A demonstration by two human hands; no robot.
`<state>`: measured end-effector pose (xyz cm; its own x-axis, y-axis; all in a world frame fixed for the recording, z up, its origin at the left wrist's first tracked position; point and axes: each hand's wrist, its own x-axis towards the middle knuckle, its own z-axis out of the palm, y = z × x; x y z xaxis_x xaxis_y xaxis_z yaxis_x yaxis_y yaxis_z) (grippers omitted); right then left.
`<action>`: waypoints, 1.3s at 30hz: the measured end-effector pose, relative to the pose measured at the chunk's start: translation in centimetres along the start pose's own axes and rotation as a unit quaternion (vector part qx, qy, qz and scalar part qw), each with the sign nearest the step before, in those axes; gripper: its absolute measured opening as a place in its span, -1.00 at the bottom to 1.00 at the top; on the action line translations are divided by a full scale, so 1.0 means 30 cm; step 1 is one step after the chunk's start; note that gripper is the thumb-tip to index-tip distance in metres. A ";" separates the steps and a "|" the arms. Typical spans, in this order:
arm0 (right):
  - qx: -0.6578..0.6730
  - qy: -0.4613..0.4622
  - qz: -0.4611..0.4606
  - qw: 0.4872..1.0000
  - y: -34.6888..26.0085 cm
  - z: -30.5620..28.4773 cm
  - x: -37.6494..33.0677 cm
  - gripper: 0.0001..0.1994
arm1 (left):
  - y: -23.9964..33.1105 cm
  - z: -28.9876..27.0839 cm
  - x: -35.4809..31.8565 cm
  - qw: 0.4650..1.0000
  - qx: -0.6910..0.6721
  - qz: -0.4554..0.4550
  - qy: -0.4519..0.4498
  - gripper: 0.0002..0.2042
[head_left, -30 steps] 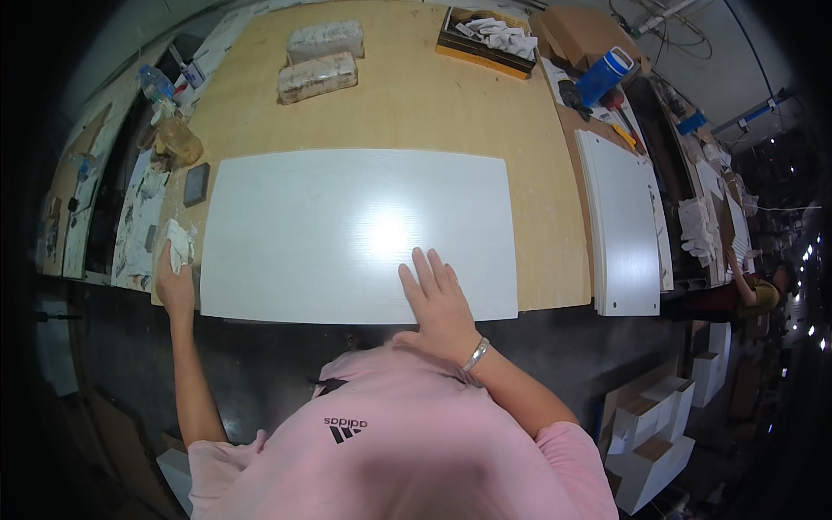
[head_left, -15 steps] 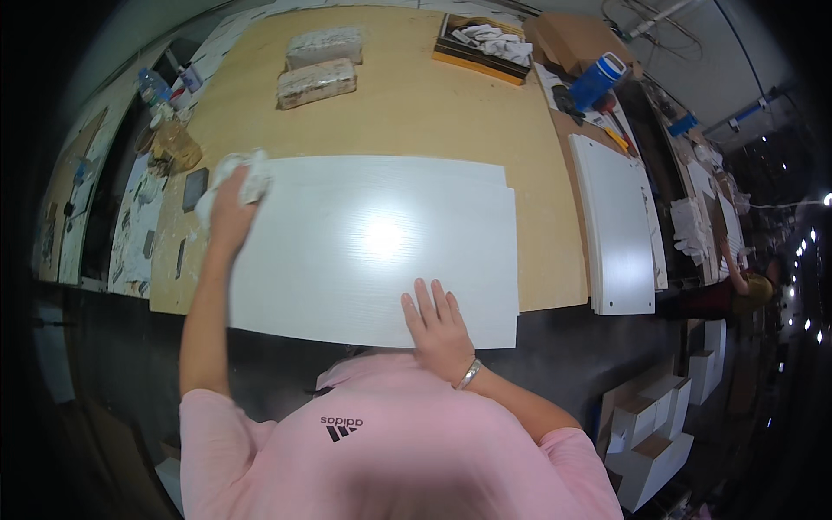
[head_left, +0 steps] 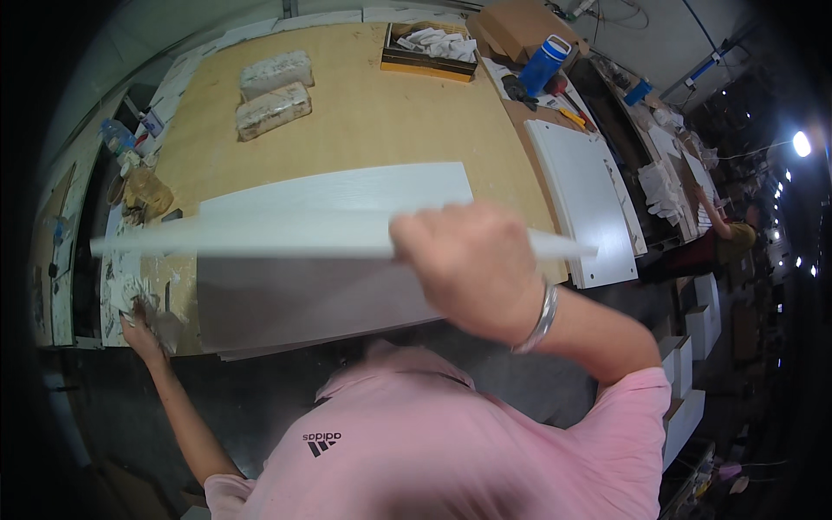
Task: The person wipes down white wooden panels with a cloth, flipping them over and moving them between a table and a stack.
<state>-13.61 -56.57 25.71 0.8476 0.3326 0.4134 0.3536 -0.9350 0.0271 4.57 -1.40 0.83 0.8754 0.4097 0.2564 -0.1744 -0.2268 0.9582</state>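
Head view: right hand [head_left: 468,269] raised above surface [head_left: 381,121], forearm bent, fingers curled round long edge of raised white board [head_left: 303,238]. Left hand [head_left: 143,336] low by surface's left front corner, at crumpled cloth [head_left: 130,295]; cannot tell if pinching. Raised board blurred, near edge-on, above lower white board [head_left: 373,184]. Open room between lower board and two pale blocks [head_left: 276,111].

Right hand [head_left: 472,273] grips tilted board [head_left: 303,238]; blocks [head_left: 274,113] beyond.
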 end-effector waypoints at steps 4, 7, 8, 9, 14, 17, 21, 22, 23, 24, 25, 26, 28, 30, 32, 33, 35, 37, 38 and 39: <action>-0.002 -0.021 0.103 0.994 0.141 -0.033 0.269 -0.70 | 0.250 0.208 -0.128 0.999 0.004 0.048 -0.008 -0.60; 0.039 -0.102 0.207 0.972 0.265 0.038 0.302 -0.67 | 0.405 0.476 -0.332 0.984 -0.027 0.110 -0.140 -0.62; 0.062 -0.125 0.232 0.963 0.305 0.078 0.282 -0.62 | 0.507 0.580 -0.454 0.969 -0.074 0.103 -0.212 -0.62; 0.083 -0.147 0.255 0.952 0.350 0.128 0.254 -0.57 | 0.521 0.668 -0.545 0.943 0.032 0.236 -0.234 -0.57; 0.321 -0.171 0.371 0.854 0.543 0.552 0.017 -0.68 | 0.717 0.953 -0.996 0.661 0.055 0.477 -0.577 -0.47; 0.409 -0.171 0.412 0.796 0.546 0.652 -0.061 -0.68 | 0.539 0.970 -0.861 0.717 0.109 0.413 -0.550 -0.47; 0.319 -0.209 0.408 0.829 0.559 0.758 -0.112 -0.52 | 0.240 0.799 -0.255 0.929 0.265 0.163 -0.201 -0.46; 0.293 -0.220 0.398 0.841 0.545 0.755 -0.100 -0.48 | 0.164 0.703 -0.097 0.966 0.167 0.039 -0.195 -0.44; 0.269 -0.231 0.385 0.852 0.520 0.749 -0.078 -0.44 | 0.118 0.595 0.072 0.940 0.278 0.037 -0.196 -0.44; 0.261 -0.223 0.400 0.850 0.519 0.726 -0.086 -0.40 | 0.172 0.621 0.090 0.964 0.205 0.043 -0.164 -0.47; 0.257 -0.218 0.406 0.849 0.496 0.708 -0.072 -0.35 | 0.182 0.655 0.105 0.965 0.188 0.082 -0.164 -0.47; 0.252 -0.213 0.411 0.850 0.482 0.697 -0.063 -0.31 | 0.187 0.708 0.128 0.965 0.169 0.120 -0.162 -0.47; 0.251 -0.228 0.399 0.852 0.471 0.692 -0.045 -0.27 | 0.152 0.841 0.153 0.946 0.196 0.190 -0.177 -0.43; 0.242 -0.224 0.404 0.853 0.481 0.686 -0.051 -0.25 | 0.212 1.100 0.001 0.947 0.176 0.117 -0.242 -0.37; 0.237 -0.204 0.412 0.856 0.490 0.687 -0.061 -0.23 | 0.335 1.293 -0.292 0.870 0.294 0.269 -0.289 -0.43; 0.225 -0.228 0.428 0.845 0.511 0.692 -0.065 -0.23 | 0.421 1.342 -0.460 0.837 0.256 0.292 -0.387 -0.43; 0.206 -0.282 0.454 0.820 0.540 0.703 -0.071 -0.23 | 0.518 1.325 -0.811 0.745 0.079 0.376 -0.546 -0.49; 0.225 -0.220 0.417 0.853 0.512 0.701 -0.076 -0.22 | 0.575 1.197 -1.013 0.639 0.022 0.411 -0.650 -0.51; 0.233 -0.190 0.399 0.866 0.495 0.697 -0.080 -0.22 | 0.571 1.150 -1.054 0.559 -0.015 0.445 -0.699 -0.57; 0.235 -0.199 0.394 0.866 0.493 0.690 -0.087 -0.22 | 0.579 1.104 -1.040 0.542 -0.036 0.436 -0.717 -0.59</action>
<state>-2.42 -68.72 6.19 0.9352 -0.2824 -0.2139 -0.3539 -0.7687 -0.5327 -10.85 -47.39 5.28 -0.1135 -0.9464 0.3024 -0.7766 0.2744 0.5672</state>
